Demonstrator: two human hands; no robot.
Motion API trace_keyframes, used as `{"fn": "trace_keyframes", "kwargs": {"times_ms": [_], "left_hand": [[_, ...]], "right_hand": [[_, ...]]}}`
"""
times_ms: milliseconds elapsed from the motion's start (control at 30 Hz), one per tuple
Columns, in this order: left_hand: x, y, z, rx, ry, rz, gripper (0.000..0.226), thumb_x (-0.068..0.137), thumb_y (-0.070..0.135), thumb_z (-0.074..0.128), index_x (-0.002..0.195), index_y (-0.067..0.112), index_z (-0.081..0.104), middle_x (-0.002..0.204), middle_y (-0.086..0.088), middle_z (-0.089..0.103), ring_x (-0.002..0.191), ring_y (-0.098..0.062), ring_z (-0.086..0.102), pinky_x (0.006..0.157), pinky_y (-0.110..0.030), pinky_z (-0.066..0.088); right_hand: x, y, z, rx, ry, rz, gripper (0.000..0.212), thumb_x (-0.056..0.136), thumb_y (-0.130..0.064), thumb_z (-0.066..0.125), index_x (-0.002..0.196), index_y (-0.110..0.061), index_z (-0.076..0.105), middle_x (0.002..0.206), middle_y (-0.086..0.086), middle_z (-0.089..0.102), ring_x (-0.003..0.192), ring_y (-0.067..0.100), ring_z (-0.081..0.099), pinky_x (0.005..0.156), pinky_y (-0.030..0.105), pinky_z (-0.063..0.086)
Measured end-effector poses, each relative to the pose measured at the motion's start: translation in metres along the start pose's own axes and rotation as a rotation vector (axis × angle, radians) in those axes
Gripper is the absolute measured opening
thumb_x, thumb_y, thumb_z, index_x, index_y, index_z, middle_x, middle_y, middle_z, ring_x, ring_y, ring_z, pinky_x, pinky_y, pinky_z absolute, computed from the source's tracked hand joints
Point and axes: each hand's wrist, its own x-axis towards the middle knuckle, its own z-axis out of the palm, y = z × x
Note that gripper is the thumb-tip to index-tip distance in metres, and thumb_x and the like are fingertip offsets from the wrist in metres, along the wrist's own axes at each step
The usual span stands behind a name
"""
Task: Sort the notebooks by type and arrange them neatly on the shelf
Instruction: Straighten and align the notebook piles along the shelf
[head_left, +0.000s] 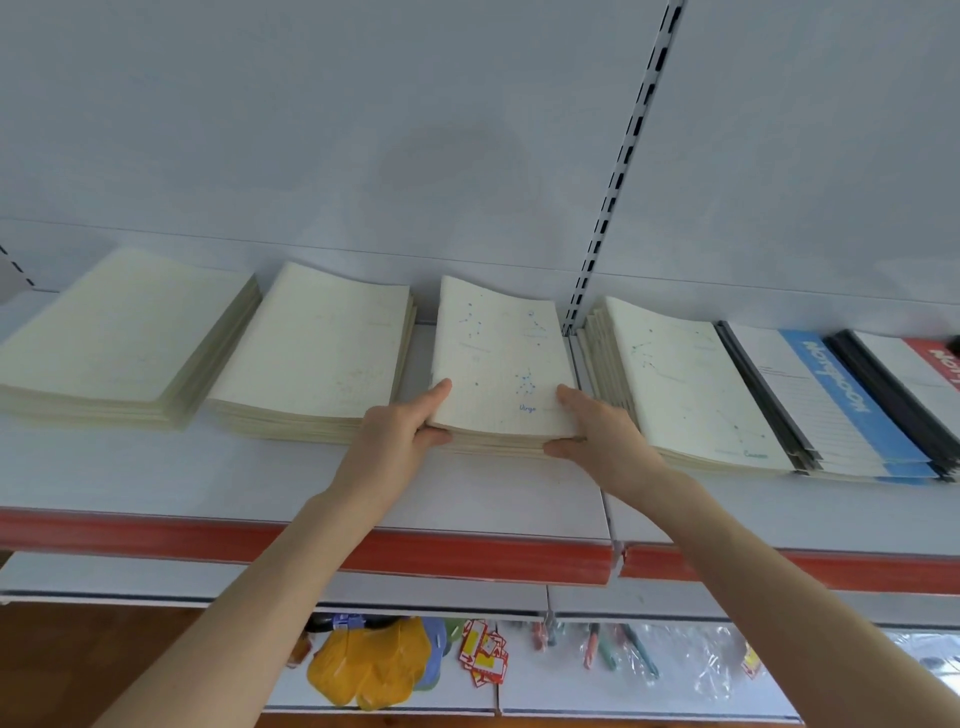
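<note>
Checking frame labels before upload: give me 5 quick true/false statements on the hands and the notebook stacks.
1. Both hands grip the same stack. True: the left hand and the right hand hold the near corners of the constellation notebook stack.
2. That stack's top cover reads "Virgo". True.
3. The blue-striped notebooks lie at the shelf's left end. False: they lie to the right, past another cream stack.
4. The shelf has a green front strip. False: it is red.
5. The leftmost stack has a black cover. False: it is pale cream.
</note>
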Motion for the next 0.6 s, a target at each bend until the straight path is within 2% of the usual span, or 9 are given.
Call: {"fn": "trace_keyframes", "kwargs": {"times_ms": [33, 100, 200, 267, 367, 433, 467, 533, 600], "left_hand": [[0.000, 0.002, 0.000, 0.006, 0.001, 0.003, 0.056, 0.085, 0.001, 0.063, 0.136, 0.013, 0.044, 0.072, -0.011, 0.060, 0.062, -0.003, 0.048, 0.064, -0.001, 0.033], [-0.001, 0.003, 0.000, 0.037, -0.017, 0.024, 0.058, 0.086, 0.002, 0.061, 0.139, 0.013, 0.040, 0.083, -0.017, 0.065, 0.071, -0.009, 0.053, 0.070, -0.005, 0.033], [0.000, 0.000, -0.001, 0.107, -0.045, 0.024, 0.062, 0.089, 0.003, 0.058, 0.143, 0.018, 0.031, 0.087, -0.013, 0.061, 0.086, -0.022, 0.058, 0.080, -0.017, 0.038], [0.000, -0.002, 0.000, 0.107, -0.040, -0.005, 0.062, 0.092, -0.002, 0.052, 0.144, 0.023, 0.029, 0.090, -0.013, 0.062, 0.087, -0.019, 0.058, 0.081, -0.015, 0.036], [-0.001, -0.003, 0.002, 0.133, -0.033, -0.011, 0.063, 0.093, -0.003, 0.047, 0.145, 0.025, 0.025, 0.094, -0.016, 0.064, 0.088, -0.020, 0.060, 0.082, -0.014, 0.038], [-0.001, -0.003, 0.002, 0.169, -0.053, 0.010, 0.065, 0.093, 0.003, 0.051, 0.145, 0.024, 0.019, 0.098, -0.020, 0.064, 0.092, -0.025, 0.061, 0.091, -0.026, 0.044], [-0.001, -0.002, 0.001, 0.185, -0.064, 0.023, 0.066, 0.093, 0.006, 0.053, 0.145, 0.023, 0.017, 0.107, -0.023, 0.062, 0.101, -0.028, 0.059, 0.097, -0.032, 0.042], [-0.003, 0.000, -0.001, 0.196, -0.057, 0.056, 0.061, 0.093, 0.006, 0.053, 0.145, 0.016, 0.024, 0.132, -0.023, 0.050, 0.119, -0.028, 0.052, 0.106, -0.027, 0.033], [-0.004, 0.004, -0.003, 0.126, -0.025, 0.059, 0.050, 0.094, 0.002, 0.048, 0.142, 0.011, 0.034, 0.135, -0.021, 0.048, 0.115, -0.023, 0.056, 0.099, -0.016, 0.031]], "right_hand": [[-0.001, -0.001, 0.000, 0.000, 0.006, 0.004, 0.047, 0.089, -0.014, 0.060, 0.128, 0.002, 0.039, 0.124, 0.017, 0.052, 0.110, 0.030, 0.051, 0.090, 0.034, 0.042], [-0.002, -0.002, 0.000, -0.009, 0.005, 0.004, 0.047, 0.089, -0.014, 0.060, 0.128, 0.001, 0.039, 0.123, 0.016, 0.052, 0.109, 0.030, 0.052, 0.088, 0.033, 0.042], [-0.004, -0.003, -0.002, -0.008, -0.015, -0.008, 0.053, 0.090, -0.015, 0.058, 0.137, -0.006, 0.033, 0.128, 0.012, 0.050, 0.108, 0.025, 0.052, 0.084, 0.028, 0.042], [-0.004, -0.004, -0.001, -0.014, -0.001, -0.010, 0.052, 0.091, -0.013, 0.057, 0.137, -0.009, 0.034, 0.127, 0.012, 0.051, 0.108, 0.025, 0.053, 0.083, 0.027, 0.042], [-0.005, -0.004, 0.001, -0.010, 0.037, -0.013, 0.044, 0.090, -0.012, 0.058, 0.130, -0.006, 0.040, 0.118, 0.012, 0.057, 0.089, 0.022, 0.055, 0.073, 0.027, 0.043], [-0.005, -0.004, -0.001, 0.000, 0.016, -0.013, 0.049, 0.090, -0.014, 0.059, 0.133, -0.007, 0.038, 0.121, 0.011, 0.055, 0.092, 0.022, 0.054, 0.076, 0.027, 0.044], [-0.004, -0.003, -0.003, 0.000, -0.013, -0.016, 0.052, 0.090, -0.016, 0.059, 0.136, -0.007, 0.036, 0.125, 0.011, 0.053, 0.099, 0.023, 0.055, 0.083, 0.028, 0.045], [-0.003, -0.002, -0.007, -0.022, -0.066, -0.026, 0.053, 0.091, -0.019, 0.058, 0.136, -0.005, 0.034, 0.128, 0.012, 0.051, 0.110, 0.026, 0.053, 0.092, 0.032, 0.043], [-0.002, -0.002, -0.010, -0.027, -0.079, -0.029, 0.049, 0.093, -0.020, 0.055, 0.135, -0.002, 0.037, 0.128, 0.014, 0.052, 0.112, 0.028, 0.051, 0.094, 0.033, 0.042]]}}
